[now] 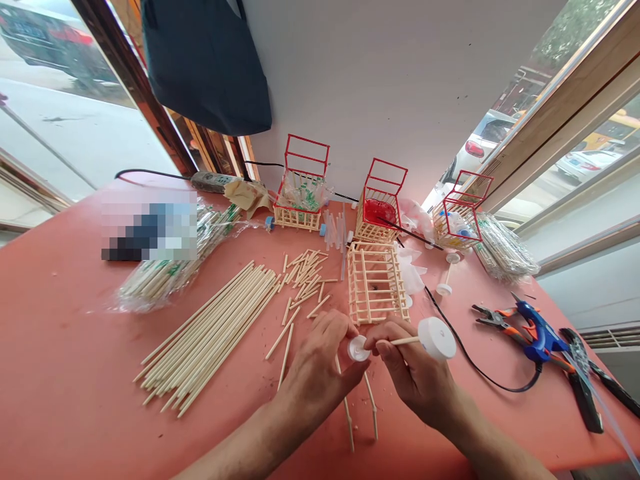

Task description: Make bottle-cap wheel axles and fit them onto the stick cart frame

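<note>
My left hand [323, 353] pinches a small white bottle cap [359, 348] by its rim, the hollow side facing me. My right hand [407, 363] is closed round a thin wooden stick [404, 341]. A larger-looking white cap [437, 338] is fixed on the stick's outer end, and its other end is hidden by my fingers close to the left cap. Just beyond both hands lies a cart-like frame of wooden sticks [377, 283]. Beneath my hands, joined thin sticks [373, 413] lie on the red tabletop [240, 440].
Long sticks [210, 337] and short cut pieces [305, 273] lie left. Wooden carts with red handles stand at the back, one holding a red lid [379, 212]. Right are a blue glue gun [540, 330] with a cable, pliers [493, 317] and a capped axle [448, 273].
</note>
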`<state>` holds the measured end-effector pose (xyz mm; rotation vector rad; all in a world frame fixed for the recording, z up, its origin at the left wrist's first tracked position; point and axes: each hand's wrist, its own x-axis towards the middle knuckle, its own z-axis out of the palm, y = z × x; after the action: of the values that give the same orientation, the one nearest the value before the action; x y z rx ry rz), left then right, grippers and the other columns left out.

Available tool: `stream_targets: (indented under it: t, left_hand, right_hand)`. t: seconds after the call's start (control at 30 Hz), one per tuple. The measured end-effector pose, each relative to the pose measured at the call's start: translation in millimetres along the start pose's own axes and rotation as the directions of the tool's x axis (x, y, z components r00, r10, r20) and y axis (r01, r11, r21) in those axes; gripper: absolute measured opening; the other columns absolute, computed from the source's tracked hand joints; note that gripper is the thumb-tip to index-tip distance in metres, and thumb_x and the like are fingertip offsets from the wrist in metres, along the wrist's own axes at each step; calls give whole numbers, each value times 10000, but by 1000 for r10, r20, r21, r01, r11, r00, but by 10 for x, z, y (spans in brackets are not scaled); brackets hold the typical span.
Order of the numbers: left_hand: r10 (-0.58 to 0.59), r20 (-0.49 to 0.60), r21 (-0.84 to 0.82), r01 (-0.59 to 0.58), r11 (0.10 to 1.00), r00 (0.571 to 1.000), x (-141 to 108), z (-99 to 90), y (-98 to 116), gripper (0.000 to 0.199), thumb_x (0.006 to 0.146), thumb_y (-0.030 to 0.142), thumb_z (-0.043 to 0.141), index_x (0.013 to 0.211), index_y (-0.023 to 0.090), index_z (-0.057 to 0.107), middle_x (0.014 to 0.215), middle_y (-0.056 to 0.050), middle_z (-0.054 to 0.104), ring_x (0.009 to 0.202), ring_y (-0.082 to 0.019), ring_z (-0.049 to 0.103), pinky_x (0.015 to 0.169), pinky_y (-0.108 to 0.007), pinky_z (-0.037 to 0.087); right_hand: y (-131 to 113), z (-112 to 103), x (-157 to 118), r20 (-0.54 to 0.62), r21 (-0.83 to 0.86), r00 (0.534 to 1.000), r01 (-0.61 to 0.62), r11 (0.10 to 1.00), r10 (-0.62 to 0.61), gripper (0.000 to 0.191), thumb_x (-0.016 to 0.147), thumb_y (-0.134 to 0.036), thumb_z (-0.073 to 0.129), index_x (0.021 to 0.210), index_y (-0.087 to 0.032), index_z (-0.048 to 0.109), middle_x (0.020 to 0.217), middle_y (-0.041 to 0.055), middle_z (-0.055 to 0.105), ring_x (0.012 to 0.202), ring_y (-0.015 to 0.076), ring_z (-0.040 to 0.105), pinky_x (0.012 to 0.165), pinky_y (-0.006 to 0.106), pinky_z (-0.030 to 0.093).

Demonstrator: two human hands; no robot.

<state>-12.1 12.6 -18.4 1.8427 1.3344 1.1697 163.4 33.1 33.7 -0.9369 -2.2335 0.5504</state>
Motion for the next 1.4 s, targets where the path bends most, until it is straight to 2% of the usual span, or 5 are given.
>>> stream_targets:
  t: [0.8, 1.07, 1.4]
  left_hand:
    - [-1, -12, 15, 1, 1000, 1000, -7, 10, -5, 173, 910, 259, 685, 851, 224, 527, 840, 0, 621, 803, -201, 581, 714, -321, 448]
    - [9, -6, 4, -9, 1000, 1000, -13, 6, -22, 200, 930, 312, 681, 854, 219, 521, 854, 1, 613, 813, -198, 574, 722, -317, 439]
    - [-4, 0, -15, 4, 1000, 1000, -3, 8, -12, 181, 927, 289, 683, 860, 220, 529, 853, 4, 611, 814, -195, 570, 721, -315, 438]
  right_hand:
    - [6, 3, -1, 11, -17, 1000, 3, 1000, -3, 288, 1094, -288, 399, 937, -213, 628, 812, 36, 704, 749, 178, 639, 703, 300, 511]
    - [0, 3, -6, 25, -18, 1000, -3, 1000, 3, 302, 1099, -296, 388, 947, -213, 636, 818, 40, 710, 749, 180, 641, 708, 299, 514]
    - [30, 14, -22, 12, -10, 1000, 25, 1000, -24, 193, 1069, -215, 439, 972, -225, 605, 829, 15, 699, 756, 177, 627, 723, 299, 488]
